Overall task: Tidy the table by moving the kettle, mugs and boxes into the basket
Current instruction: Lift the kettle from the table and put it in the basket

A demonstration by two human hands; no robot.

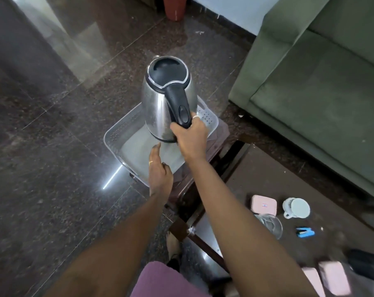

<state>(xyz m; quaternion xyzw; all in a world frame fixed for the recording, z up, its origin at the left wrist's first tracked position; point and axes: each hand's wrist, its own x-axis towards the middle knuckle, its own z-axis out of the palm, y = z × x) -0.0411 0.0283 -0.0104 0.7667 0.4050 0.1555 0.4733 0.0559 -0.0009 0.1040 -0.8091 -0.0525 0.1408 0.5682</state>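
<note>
Two bare forearms, no sleeves anywhere in view. Thin gold-coloured ring on a finger of the left hand, pale silvery ring on a finger of the right hand. No watch or bracelet showing on either wrist. Mauve-pink fabric down at the bottom edge, looks soft and a bit fuzzy, can't really tell what garment.

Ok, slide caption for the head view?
Right hand lowers the kettle over the basket; left hand open beside it.

Table: boxes, mug, perhaps glass.
</note>
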